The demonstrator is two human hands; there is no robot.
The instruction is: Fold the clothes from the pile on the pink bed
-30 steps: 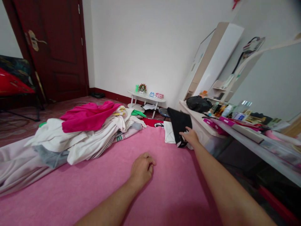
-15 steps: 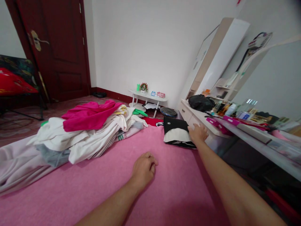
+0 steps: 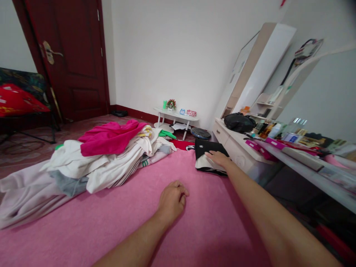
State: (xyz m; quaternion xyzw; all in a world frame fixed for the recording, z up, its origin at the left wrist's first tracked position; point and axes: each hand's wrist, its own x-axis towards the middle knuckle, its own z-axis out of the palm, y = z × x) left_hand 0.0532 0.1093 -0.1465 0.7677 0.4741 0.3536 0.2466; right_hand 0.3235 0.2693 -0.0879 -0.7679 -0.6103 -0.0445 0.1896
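Observation:
My right hand (image 3: 219, 158) lies with its fingers stretched over a folded black and white garment (image 3: 207, 146). The garment is stacked in a flat bundle near the right edge of the bed, with a small white logo on its black part. My left hand (image 3: 172, 198) rests on the pink bedspread (image 3: 133, 215), loosely curled, with nothing seen in it. To its left is a heap of loose clothes: a magenta garment (image 3: 114, 138) on top, white ones (image 3: 108, 174) beneath and a grey piece (image 3: 68, 183) at the front.
A red cloth (image 3: 178, 143) lies at the bed's far edge. Behind it stand a small white table (image 3: 178, 114) and a round dark device (image 3: 200, 133) on the floor. Along the right runs a dressing table (image 3: 239, 148) crowded with bottles and a black bag (image 3: 239, 122).
My right hand has moved left from the garment's right edge onto its top. My left hand stays in about the same place on the bedspread. The view has shifted slightly.

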